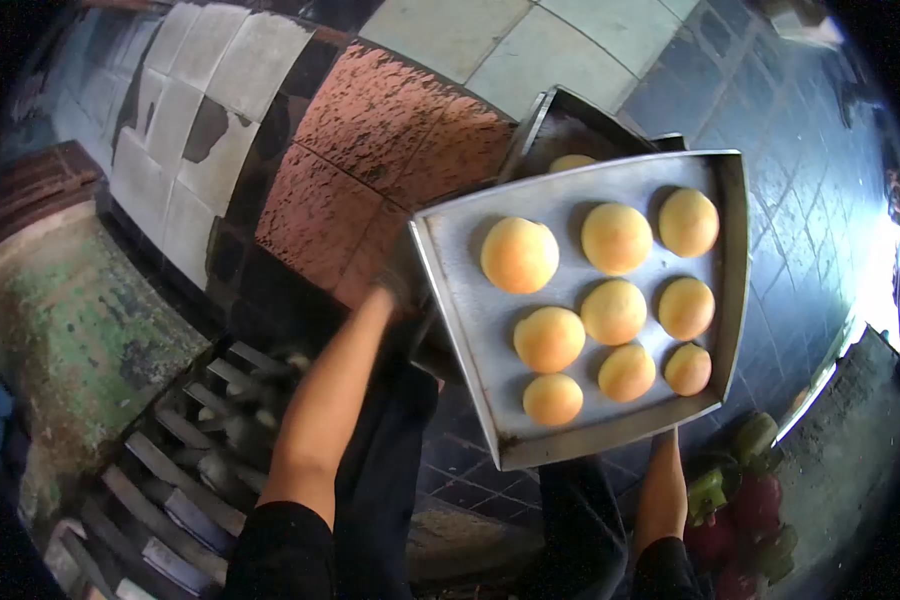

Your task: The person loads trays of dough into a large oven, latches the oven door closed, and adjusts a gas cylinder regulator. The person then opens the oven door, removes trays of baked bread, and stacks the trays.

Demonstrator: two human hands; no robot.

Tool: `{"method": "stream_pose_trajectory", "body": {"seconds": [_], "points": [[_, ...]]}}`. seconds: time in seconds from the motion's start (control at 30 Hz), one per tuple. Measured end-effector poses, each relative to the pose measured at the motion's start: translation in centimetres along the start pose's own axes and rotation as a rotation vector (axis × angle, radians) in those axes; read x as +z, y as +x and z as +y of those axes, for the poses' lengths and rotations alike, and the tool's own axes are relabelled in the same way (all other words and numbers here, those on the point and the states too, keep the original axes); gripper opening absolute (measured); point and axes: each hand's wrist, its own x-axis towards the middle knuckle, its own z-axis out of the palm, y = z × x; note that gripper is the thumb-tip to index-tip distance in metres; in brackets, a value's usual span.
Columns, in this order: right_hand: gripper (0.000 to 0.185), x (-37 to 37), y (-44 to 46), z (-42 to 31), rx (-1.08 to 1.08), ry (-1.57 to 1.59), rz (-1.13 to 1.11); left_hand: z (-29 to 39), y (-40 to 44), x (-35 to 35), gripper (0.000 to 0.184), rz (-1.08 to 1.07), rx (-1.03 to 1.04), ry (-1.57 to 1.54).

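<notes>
A square metal tray [590, 180] with several round golden buns [615, 312] on it is held up in front of me. My left arm reaches to the tray's left side; my left hand [402, 285] is a dark, blurred shape at that edge, its fingers not distinguishable. My right arm comes up under the near right corner, and the tray hides my right hand. Behind and partly beneath this tray is a second, darker tray [542, 125], with part of a bun [572, 162] showing in it.
Stacked pieces of wood [185, 465] lie at the lower left, below a worn green surface [100, 310]. Reddish tiles [370, 140] are beyond the tray. At the lower right are dark red and green rounded objects [755, 505] beside a grey ledge [850, 440].
</notes>
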Motion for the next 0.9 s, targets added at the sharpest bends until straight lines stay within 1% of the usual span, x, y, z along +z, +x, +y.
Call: {"method": "stream_pose_trajectory", "body": {"seconds": [0.03, 0.07, 0.1, 0.13, 0.17, 0.2, 0.23, 0.27, 0.3, 0.33, 0.37, 0.4, 0.43, 0.5, 0.53, 0.57, 0.6, 0.63, 0.7, 0.73, 0.77, 0.8, 0.83, 0.87, 0.9], "points": [[0.054, -1.2, -0.8, 0.0, 0.0, -0.005, -0.029, 2.5, -1.4, -0.7, 0.053, -0.061, -0.116, -0.03], [0.054, -2.8, -1.2, 0.4, 0.004, -0.013, -0.108, 5.1, -2.9, -1.5, 0.059, -0.119, -0.233, -0.054], [0.054, -5.3, -2.2, 1.1, -0.006, -0.029, -0.231, 8.4, -5.6, -2.1, 0.057, -0.001, -0.25, -0.14], [0.054, -7.9, -4.6, 1.9, -0.04, -0.058, -0.405, 10.8, -9.2, -2.2, 0.059, 0.104, -0.254, -0.219], [0.054, -9.3, -6.3, 2.8, -0.05, -0.089, -0.52, 13.0, -12.8, -2.3, 0.061, 0.21, -0.248, -0.297], [0.05, -8.1, -9.2, 3.1, -0.073, -0.075, -0.554, 13.1, -16.4, -2.5, 0.066, 0.272, -0.235, -0.294], [0.038, -5.9, -12.5, 2.3, -0.005, -0.025, -0.421, 13.3, -20.0, -2.8, 0.071, 0.334, -0.223, -0.289], [0.028, -3.5, -15.9, 1.4, 0.055, 0.033, -0.284, 13.5, -24.7, -2.7, 0.075, 0.363, -0.212, -0.212], [0.025, -1.9, -20.6, -0.2, 0.129, 0.082, -0.139, 15.1, -29.8, -2.1, 0.079, 0.368, -0.09, -0.262], [0.029, -0.3, -25.4, -1.8, 0.193, 0.139, 0.011, 14.2, -34.7, -1.4, 0.084, 0.425, -0.153, -0.15], [0.025, -1.5, -33.2, -3.2, 0.189, -0.093, 0.007, 16.8, -42.8, 0.0, 0.085, 0.455, -0.256, -0.197], [0.02, -1.1, -37.0, -4.2, 0.181, -0.326, -0.006, 13.1, -47.0, 1.1, 0.086, 0.468, -0.185, -0.34], [0.02, -1.7, -40.7, -4.7, 0.166, -0.325, -0.015, 14.8, -52.6, 1.4, 0.087, 0.459, -0.307, -0.302], [0.018, -2.2, -46.3, -5.6, 0.075, -0.656, -0.066, 20.9, -61.0, 2.0, 0.08, 0.399, -0.411, -0.261], [0.011, 0.4, -52.5, -8.9, 0.068, -0.718, -0.1, 19.6, -65.3, 3.5, 0.072, 0.432, -0.363, -0.196], [0.011, -0.5, -54.9, -9.0, 0.06, -0.726, -0.106, 18.9, -67.3, 4.6, 0.069, 0.462, -0.332, -0.171], [0.006, -0.9, -54.4, -9.8, -0.087, -0.875, -0.19, 18.2, -69.3, 5.6, 0.066, 0.492, -0.301, -0.144], [0.001, -2.2, -54.6, -9.2, -0.228, -1.018, -0.266, 17.5, -71.5, 6.1, 0.067, 0.498, -0.122, -0.008], [0.008, -6.4, -51.2, -6.6, -0.207, -0.715, -0.308, 22.3, -79.0, 6.5, 0.068, 0.493, -0.068, 0.038], [0.005, -5.5, -54.3, -6.9, -0.208, -0.699, -0.304, 29.1, -81.2, 5.4, 0.069, 0.498, -0.169, -0.051], [0.004, -3.6, -56.7, -7.4, -0.191, -0.62, -0.268, 28.5, -82.0, 5.0, 0.069, 0.488, -0.035, -0.081], [0.009, -1.3, -59.5, -8.2, -0.178, -0.541, -0.232, 27.7, -83.0, 4.5, 0.069, 0.472, 0.099, -0.106], [0.021, 0.3, -61.0, -8.2, -0.134, -0.404, -0.163, 29.3, -84.2, 3.3, 0.07, 0.475, 0.154, 0.055], [0.021, 2.3, -63.4, -7.7, -0.129, -0.402, -0.156, 31.6, -86.5, 1.7, 0.071, 0.475, 0.212, 0.211], [0.037, 4.2, -66.1, -6.9, -0.186, -0.42, -0.097, 32.8, -88.9, 0.7, 0.071, 0.468, 0.203, 0.21]]}}
